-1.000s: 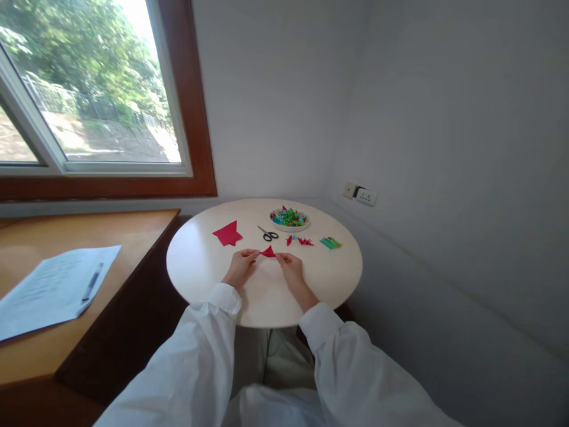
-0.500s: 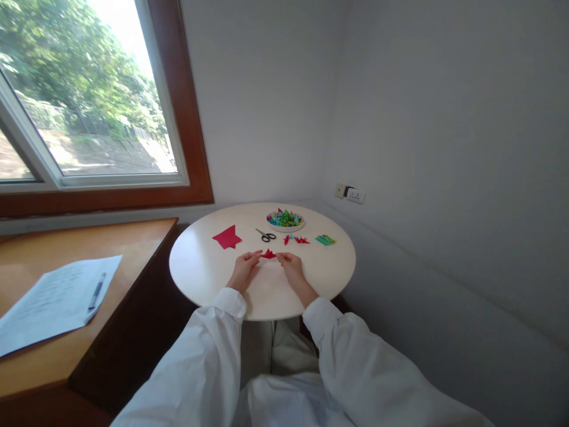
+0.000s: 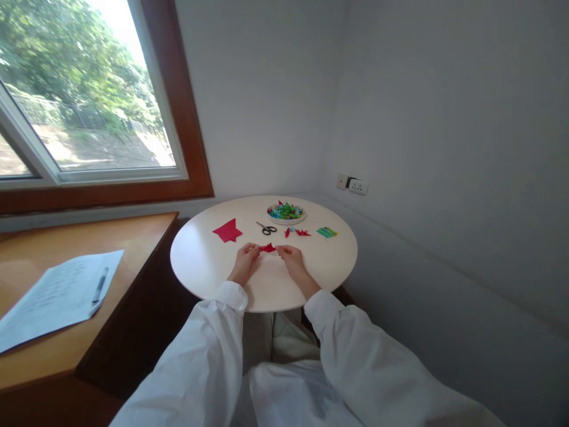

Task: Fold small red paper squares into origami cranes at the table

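A small red origami crane point(image 3: 268, 248) is stretched between my two hands, just over the near half of the round white table point(image 3: 208, 273). My left hand point(image 3: 245, 261) pinches its left end with the fingertips. At its right end, my right hand point(image 3: 291, 261) has a similar pinch. Beyond my hands lie black-handled scissors point(image 3: 267, 229). Little red folded paper pieces point(image 3: 303, 233) rest to the right of them. Red paper sheets point(image 3: 228, 230) lie at the left.
At the back of the table a white bowl point(image 3: 287, 222) holds many colourful folded papers. Green and blue patterned paper point(image 3: 327, 232) lies at the right. On a wooden desk point(image 3: 146, 231) at the left are a written sheet point(image 3: 57, 290) and a pen point(image 3: 100, 284). Walls border the table behind and right.
The view has tilted slightly, so the table sits a little higher in the picture. Both hands keep their pinch on the red crane, whose shape between them looks slightly flatter.
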`<state>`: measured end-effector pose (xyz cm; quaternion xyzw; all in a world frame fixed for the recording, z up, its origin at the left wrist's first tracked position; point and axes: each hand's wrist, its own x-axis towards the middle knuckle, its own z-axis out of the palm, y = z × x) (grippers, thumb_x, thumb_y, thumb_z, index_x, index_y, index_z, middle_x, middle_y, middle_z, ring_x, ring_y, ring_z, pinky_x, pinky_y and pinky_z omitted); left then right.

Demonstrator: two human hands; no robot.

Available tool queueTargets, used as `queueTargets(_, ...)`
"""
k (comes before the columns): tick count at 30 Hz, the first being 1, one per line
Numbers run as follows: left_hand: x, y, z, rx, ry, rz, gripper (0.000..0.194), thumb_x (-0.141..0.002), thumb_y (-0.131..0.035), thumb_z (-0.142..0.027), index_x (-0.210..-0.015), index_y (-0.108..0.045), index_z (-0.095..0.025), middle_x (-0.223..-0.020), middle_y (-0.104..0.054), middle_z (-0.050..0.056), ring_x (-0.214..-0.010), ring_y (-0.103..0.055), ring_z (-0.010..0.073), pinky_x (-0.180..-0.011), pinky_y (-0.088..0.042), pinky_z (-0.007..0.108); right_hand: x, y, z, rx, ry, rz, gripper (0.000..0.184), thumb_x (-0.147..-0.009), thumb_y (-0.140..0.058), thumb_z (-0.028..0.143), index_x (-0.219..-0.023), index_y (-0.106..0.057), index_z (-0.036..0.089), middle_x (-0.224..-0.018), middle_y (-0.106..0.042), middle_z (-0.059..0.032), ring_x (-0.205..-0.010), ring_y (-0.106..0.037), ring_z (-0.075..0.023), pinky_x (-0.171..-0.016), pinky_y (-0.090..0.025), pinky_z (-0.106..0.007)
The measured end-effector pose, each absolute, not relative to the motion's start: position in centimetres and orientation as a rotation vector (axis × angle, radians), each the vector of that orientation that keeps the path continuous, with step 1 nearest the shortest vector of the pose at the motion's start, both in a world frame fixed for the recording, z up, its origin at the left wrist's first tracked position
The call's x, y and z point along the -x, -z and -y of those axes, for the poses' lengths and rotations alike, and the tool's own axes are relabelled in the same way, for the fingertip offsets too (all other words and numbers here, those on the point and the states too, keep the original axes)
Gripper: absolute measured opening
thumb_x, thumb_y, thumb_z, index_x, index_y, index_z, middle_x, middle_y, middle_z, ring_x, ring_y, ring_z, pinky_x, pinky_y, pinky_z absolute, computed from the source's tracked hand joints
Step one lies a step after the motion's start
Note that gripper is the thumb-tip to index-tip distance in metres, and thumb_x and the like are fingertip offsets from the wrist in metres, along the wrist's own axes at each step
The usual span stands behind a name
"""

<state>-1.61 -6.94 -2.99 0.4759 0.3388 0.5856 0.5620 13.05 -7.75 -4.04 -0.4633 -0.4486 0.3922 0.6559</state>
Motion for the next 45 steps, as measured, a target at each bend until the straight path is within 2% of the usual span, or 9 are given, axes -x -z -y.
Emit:
queueTargets(4, 1.61, 2.76, 7.11, -1.202, -1.325, -0.802, 0.028, -0.063, -0.070, -0.037, -0.079, -0.063, -0.015, -0.076, -0.067, 0.005, -0.076, -0.061, 0.0151, -0.072, -0.042, 0.027, -13.12, 4.24, 7.58, 1.050, -0.894, 1.015, 0.026, -0.058, -0.065, 0.039, -0.064, -0.066, 0.014, -0.054, -0.056, 0.0014, -0.053, -0.043, -0.0103, -0.054, -0.033, -0.026)
queueTargets(8, 1.48, 2.35, 7.48, -1.274, -1.290, -0.806, 0.036, -0.059, -0.073, -0.033, -0.088, -0.066, -0.015, -0.072, -0.067, 0.004, -0.067, -0.058, 0.0135, -0.068, -0.041, 0.026, -13.11, 4.26, 7.53, 1.048, -0.895, 1.017, 0.028, -0.059, -0.065, 0.041, -0.064, -0.065, 0.014, -0.056, -0.058, 0.0004, -0.054, -0.044, -0.0105, -0.054, -0.033, -0.026)
queueTargets(14, 1.48, 2.35, 7.49, -1.295, -1.280, -0.814, 0.026, -0.057, -0.074, -0.031, -0.074, -0.067, -0.013, -0.068, -0.066, 0.003, -0.062, -0.055, 0.0123, -0.063, -0.038, 0.024, -13.06, 4.16, 7.63, 1.039, -0.907, 1.031, 0.029, -0.058, -0.066, 0.043, -0.063, -0.065, 0.014, -0.056, -0.059, -0.0001, -0.055, -0.046, -0.0112, -0.056, -0.034, -0.026)
queueTargets(31, 1.34, 2.21, 7.59, -1.195, -1.298, -0.804, 0.027, -0.053, -0.077, -0.029, -0.072, -0.064, -0.014, -0.067, -0.066, 0.002, -0.062, -0.058, 0.0126, -0.062, -0.040, 0.025, -12.95, 3.91, 8.01, 1.034, -0.894, 1.107, 0.025, -0.060, -0.065, 0.039, -0.063, -0.066, 0.014, -0.062, -0.063, -0.0021, -0.061, -0.051, -0.0132, -0.062, -0.038, -0.027)
queueTargets(45, 1.63, 2.35, 7.40, -1.049, -1.338, -0.734, 0.019, -0.058, -0.071, -0.023, -0.071, -0.061, -0.013, -0.070, -0.065, 0.004, -0.065, -0.060, 0.0134, -0.065, -0.043, 0.027, -12.95, 3.88, 8.04, 1.068, -0.861, 1.119, 0.028, -0.059, -0.065, 0.043, -0.055, -0.061, 0.015, -0.053, -0.055, 0.0014, -0.055, -0.044, -0.0112, -0.056, -0.035, -0.026)
